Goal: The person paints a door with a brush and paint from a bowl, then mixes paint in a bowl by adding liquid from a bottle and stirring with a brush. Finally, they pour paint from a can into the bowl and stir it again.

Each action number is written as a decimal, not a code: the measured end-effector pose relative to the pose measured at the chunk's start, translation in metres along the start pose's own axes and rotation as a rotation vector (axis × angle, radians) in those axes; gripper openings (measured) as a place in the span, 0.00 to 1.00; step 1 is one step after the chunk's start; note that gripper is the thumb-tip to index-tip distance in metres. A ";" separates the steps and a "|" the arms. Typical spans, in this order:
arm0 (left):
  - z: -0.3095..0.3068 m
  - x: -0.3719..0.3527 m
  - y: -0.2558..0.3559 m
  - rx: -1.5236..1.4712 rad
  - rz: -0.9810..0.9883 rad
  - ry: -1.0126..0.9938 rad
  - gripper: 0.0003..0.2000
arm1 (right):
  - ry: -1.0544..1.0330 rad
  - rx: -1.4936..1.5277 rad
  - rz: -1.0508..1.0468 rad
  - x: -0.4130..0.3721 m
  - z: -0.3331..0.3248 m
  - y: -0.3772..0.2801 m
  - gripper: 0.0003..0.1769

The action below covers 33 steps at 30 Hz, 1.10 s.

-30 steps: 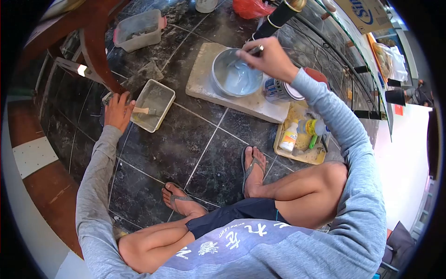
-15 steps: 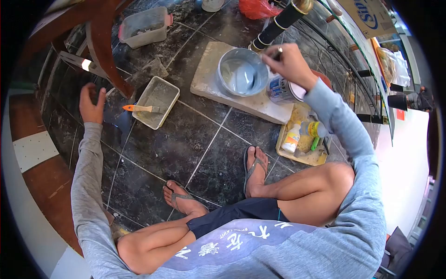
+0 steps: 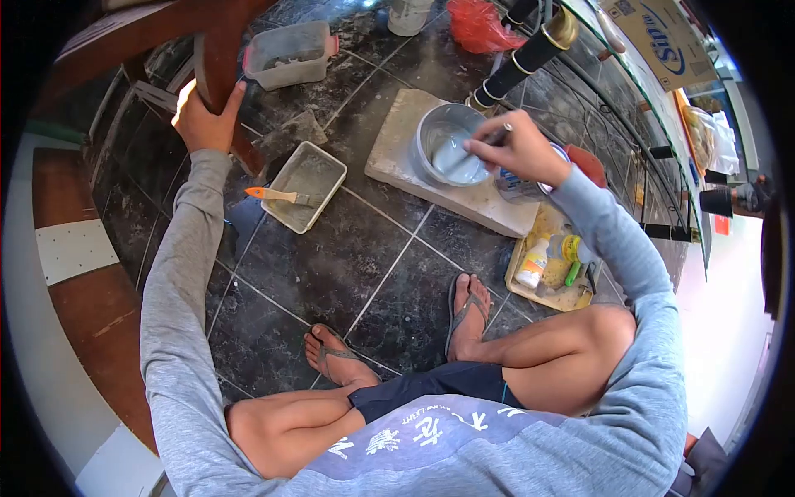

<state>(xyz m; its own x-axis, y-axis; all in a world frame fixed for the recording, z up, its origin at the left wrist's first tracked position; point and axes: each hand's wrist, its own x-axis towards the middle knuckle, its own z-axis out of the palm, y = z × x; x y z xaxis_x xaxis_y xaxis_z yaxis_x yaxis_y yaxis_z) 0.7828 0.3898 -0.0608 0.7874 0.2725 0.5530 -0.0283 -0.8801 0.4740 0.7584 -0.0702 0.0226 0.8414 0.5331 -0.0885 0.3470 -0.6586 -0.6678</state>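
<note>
My right hand (image 3: 526, 153) is closed round a thin dark-handled tool (image 3: 502, 132) over a round tub (image 3: 422, 157) of pale grey liquid. The tool's working end is hidden by my fingers and the tub. The tub stands on a pale stone slab (image 3: 389, 153), with a labelled can (image 3: 517, 189) beside it, partly behind my wrist. My left hand (image 3: 207, 124) is wrapped round a reddish-brown wooden leg (image 3: 217, 70) of a piece of furniture. Near it, a paintbrush with an orange handle (image 3: 269, 195) lies across a shallow cream tray (image 3: 330, 199).
A yellowish tray (image 3: 567, 302) at right holds a white bottle (image 3: 532, 263) and other small items. Farther back are a clear box with pink handles (image 3: 290, 70) and a red plastic bag (image 3: 480, 29). Black metal railing (image 3: 530, 58) stands at upper right.
My left hand has moved up and forward onto the wooden leg. My right hand has lowered toward the liquid with the dark-handled tool. The whole view has shifted slightly.
</note>
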 end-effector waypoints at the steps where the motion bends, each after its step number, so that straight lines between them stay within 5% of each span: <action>1: -0.001 0.005 -0.004 -0.018 0.083 0.049 0.37 | -0.005 -0.039 0.060 -0.004 -0.006 0.003 0.09; 6: 0.011 0.001 0.001 -0.368 -0.092 -0.029 0.33 | 0.206 -0.022 -0.066 0.011 -0.005 0.023 0.10; 8: 0.010 -0.004 -0.004 -0.559 -0.171 -0.131 0.33 | 0.066 -0.005 0.013 0.001 -0.004 0.016 0.09; 10: 0.008 -0.003 -0.012 -0.411 -0.108 -0.102 0.34 | -0.049 -0.024 0.134 -0.009 -0.013 0.017 0.09; 14: 0.025 -0.003 -0.023 -0.211 0.084 0.119 0.32 | 0.209 -0.080 0.007 0.009 -0.011 0.033 0.11; 16: 0.021 -0.004 -0.015 -0.363 -0.049 0.013 0.32 | 0.067 0.014 -0.136 -0.001 -0.004 0.011 0.11; 18: 0.021 -0.001 -0.012 -0.304 0.019 0.068 0.32 | -0.109 0.071 0.104 -0.013 -0.008 0.001 0.10; 21: 0.017 -0.006 -0.009 -0.266 -0.003 0.074 0.32 | 0.171 -0.189 -0.118 0.002 -0.017 0.029 0.10; 24: 0.015 -0.003 -0.006 -0.268 -0.023 0.049 0.32 | 0.128 -0.061 -0.263 0.009 -0.003 0.016 0.10; 25: 0.013 -0.003 -0.004 -0.285 -0.048 0.015 0.32 | -0.052 0.105 -0.085 0.000 -0.001 0.006 0.11; 28: 0.013 -0.006 -0.013 -0.285 -0.044 0.032 0.34 | -0.060 -0.060 0.069 -0.007 -0.014 0.011 0.11; 32: 0.020 -0.004 -0.017 -0.270 -0.071 0.013 0.33 | 0.174 -0.077 -0.161 0.013 -0.006 0.023 0.11; 33: 0.025 -0.001 -0.030 -0.260 0.003 0.032 0.33 | 0.064 0.026 -0.101 0.007 -0.003 0.015 0.12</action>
<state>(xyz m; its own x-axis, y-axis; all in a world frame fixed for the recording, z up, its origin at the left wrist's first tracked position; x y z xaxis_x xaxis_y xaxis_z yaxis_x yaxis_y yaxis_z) 0.7981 0.4064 -0.0924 0.7673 0.2856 0.5741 -0.1916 -0.7523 0.6304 0.7706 -0.0783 0.0138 0.8277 0.5605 0.0274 0.4215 -0.5887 -0.6898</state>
